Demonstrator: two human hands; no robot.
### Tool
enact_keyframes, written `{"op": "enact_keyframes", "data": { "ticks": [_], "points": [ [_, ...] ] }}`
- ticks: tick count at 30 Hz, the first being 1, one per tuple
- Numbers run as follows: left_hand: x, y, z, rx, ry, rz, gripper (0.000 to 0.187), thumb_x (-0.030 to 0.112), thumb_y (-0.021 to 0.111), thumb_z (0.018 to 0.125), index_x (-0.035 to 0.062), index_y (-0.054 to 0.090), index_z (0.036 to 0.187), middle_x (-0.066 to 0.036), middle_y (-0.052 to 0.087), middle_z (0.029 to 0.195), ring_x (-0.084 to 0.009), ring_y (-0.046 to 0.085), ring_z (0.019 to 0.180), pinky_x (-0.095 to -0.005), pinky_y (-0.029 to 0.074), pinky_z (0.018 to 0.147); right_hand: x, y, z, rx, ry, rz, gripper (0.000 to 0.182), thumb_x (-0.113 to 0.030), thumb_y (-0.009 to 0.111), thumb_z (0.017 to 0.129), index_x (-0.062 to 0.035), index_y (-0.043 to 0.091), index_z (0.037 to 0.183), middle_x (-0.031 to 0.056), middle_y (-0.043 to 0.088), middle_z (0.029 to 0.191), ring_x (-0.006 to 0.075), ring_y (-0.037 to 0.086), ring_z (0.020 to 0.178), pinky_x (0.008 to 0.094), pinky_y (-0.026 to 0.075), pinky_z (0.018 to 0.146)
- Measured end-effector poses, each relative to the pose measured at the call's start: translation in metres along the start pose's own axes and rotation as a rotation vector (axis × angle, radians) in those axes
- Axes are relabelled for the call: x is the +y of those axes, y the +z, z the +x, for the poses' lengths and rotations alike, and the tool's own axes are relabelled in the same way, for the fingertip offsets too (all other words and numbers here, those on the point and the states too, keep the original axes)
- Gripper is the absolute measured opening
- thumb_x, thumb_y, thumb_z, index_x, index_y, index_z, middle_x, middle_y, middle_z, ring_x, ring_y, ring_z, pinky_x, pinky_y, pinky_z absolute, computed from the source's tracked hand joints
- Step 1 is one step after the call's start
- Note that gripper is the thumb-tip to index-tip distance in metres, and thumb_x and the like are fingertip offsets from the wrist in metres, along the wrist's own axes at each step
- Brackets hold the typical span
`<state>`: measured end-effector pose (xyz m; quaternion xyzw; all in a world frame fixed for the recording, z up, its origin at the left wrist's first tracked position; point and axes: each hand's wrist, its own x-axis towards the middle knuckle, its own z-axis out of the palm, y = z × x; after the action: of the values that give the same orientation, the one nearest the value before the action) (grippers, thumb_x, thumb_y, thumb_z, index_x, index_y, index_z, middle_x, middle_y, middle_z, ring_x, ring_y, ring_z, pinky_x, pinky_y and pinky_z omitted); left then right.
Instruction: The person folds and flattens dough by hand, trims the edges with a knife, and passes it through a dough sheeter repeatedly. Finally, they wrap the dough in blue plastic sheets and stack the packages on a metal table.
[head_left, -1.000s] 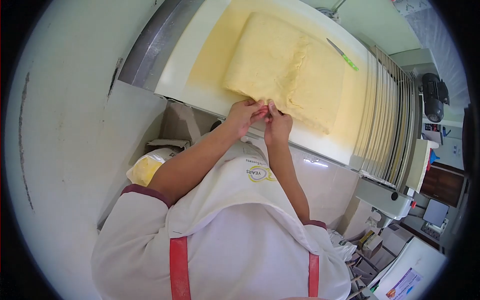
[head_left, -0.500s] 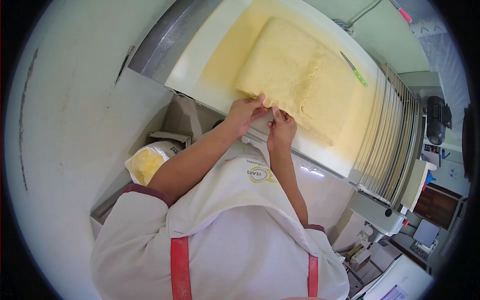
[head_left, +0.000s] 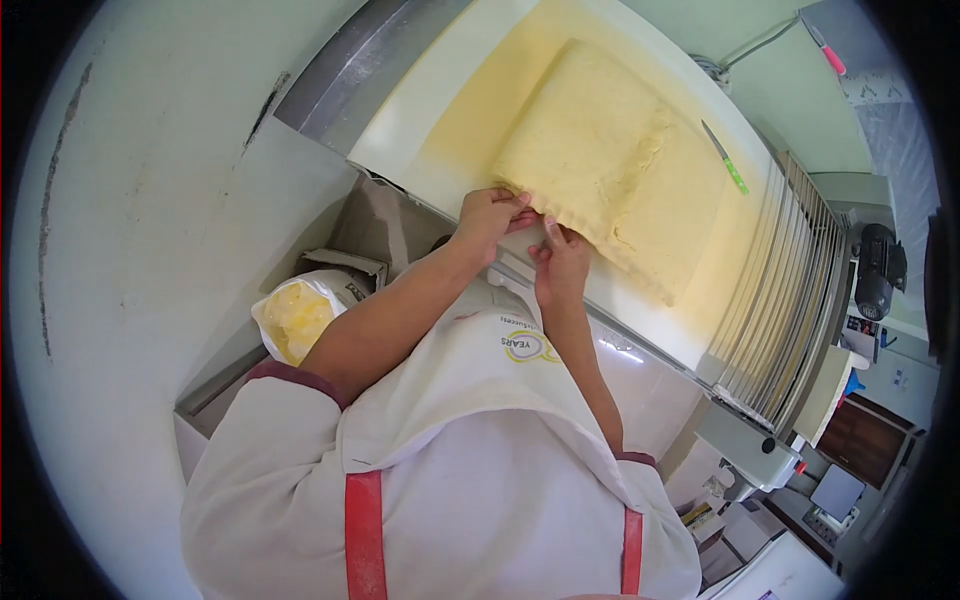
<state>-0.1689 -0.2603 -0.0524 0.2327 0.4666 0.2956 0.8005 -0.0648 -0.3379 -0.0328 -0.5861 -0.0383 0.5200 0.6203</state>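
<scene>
A thick, pale yellow folded slab of dough (head_left: 585, 125) lies on the white belt, with a thinner flap of dough (head_left: 668, 225) reaching out to its right. My left hand (head_left: 492, 222) pinches the slab's near edge close to its left corner. Just to the right, my right hand (head_left: 562, 265) grips the same edge between thumb and fingers, the thumb on top. Small ripples mark the edge beside my right thumb. The undersides of my fingertips are hidden.
A knife with a green handle (head_left: 735, 175) lies on the belt (head_left: 400, 125) beyond the dough. Metal rods (head_left: 785, 290) form a grid at the right, near a dark motor (head_left: 876, 270). Below the belt at left stands an open bag of yellow material (head_left: 298, 318).
Both hands have shifted a little leftward along the dough's near edge, toward its corner. More rippled edge shows right of my right thumb. The whole view has moved slightly.
</scene>
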Motion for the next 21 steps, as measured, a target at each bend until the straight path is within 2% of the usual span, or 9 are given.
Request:
{"op": "enact_keyframes", "data": {
  "ticks": [3,6,9,12,15,18,21],
  "points": [
    [0.009,-0.003,-0.002,-0.031,-0.041,0.031,0.031,0.021,0.070,0.087,-0.0042,0.059,0.103,-0.013,0.065,0.096,-0.0204,0.065,0.088,-0.0312,0.055,0.083,0.006,0.009,0.011,0.031,-0.061,0.102,0.020,-0.012,0.068,0.087,-0.0089,0.058,0.104,-0.0008,0.059,0.087,0.0079,0.053,0.071,0.0255,0.048,0.058],
    [0.031,0.001,-0.012,-0.022,-0.132,0.048,0.019,0.015,0.068,0.088,-0.0018,0.063,0.095,-0.010,0.066,0.088,-0.0171,0.066,0.078,-0.0278,0.057,0.075,0.002,0.016,0.003,0.103,-0.060,0.099,0.019,-0.012,0.068,0.087,-0.0083,0.057,0.103,-0.0009,0.058,0.085,0.0079,0.052,0.069,0.0262,0.049,0.058],
    [0.022,-0.005,0.000,0.013,-0.014,0.093,0.024,0.017,0.068,0.088,-0.0032,0.062,0.098,-0.012,0.067,0.091,-0.0182,0.066,0.082,-0.0282,0.057,0.076,0.006,0.008,0.004,0.009,-0.023,0.048,0.019,-0.011,0.067,0.088,-0.0086,0.057,0.103,-0.0005,0.059,0.088,0.0085,0.053,0.070,0.0268,0.049,0.059],
    [0.019,-0.010,0.001,0.015,-0.024,0.119,0.031,0.021,0.071,0.086,-0.0046,0.060,0.100,-0.013,0.065,0.095,-0.0193,0.067,0.084,-0.0276,0.057,0.078,0.012,0.008,0.012,-0.002,0.086,0.046,0.018,-0.011,0.067,0.088,-0.0083,0.058,0.103,-0.0001,0.060,0.088,0.0086,0.053,0.071,0.0277,0.050,0.060],
    [0.029,-0.017,-0.001,-0.082,-0.142,0.134,0.030,0.022,0.069,0.087,-0.0048,0.060,0.098,-0.014,0.066,0.093,-0.0188,0.067,0.082,-0.0265,0.057,0.075,0.004,0.015,0.006,0.035,-0.015,0.110,0.017,-0.011,0.068,0.087,-0.0075,0.059,0.101,0.0011,0.060,0.087,0.0089,0.052,0.066,0.0291,0.051,0.060],
    [0.032,-0.021,0.008,-0.036,-0.093,0.154,0.029,0.022,0.068,0.089,-0.0046,0.060,0.097,-0.014,0.066,0.090,-0.0189,0.067,0.082,-0.0269,0.057,0.075,0.004,0.013,0.007,0.064,-0.017,0.099,0.018,-0.011,0.068,0.087,-0.0067,0.060,0.102,0.0020,0.060,0.086,0.0097,0.052,0.063,0.0298,0.052,0.061],
    [0.028,-0.024,0.010,0.007,-0.009,0.287,0.028,0.023,0.065,0.090,-0.0041,0.060,0.097,-0.013,0.067,0.091,-0.0196,0.067,0.084,-0.0281,0.057,0.078,0.005,0.000,0.012,-0.033,0.022,0.050,0.019,-0.016,0.068,0.088,-0.0044,0.059,0.100,0.0022,0.061,0.078,0.0100,0.053,0.058,0.0286,0.054,0.064]
  ]
}}
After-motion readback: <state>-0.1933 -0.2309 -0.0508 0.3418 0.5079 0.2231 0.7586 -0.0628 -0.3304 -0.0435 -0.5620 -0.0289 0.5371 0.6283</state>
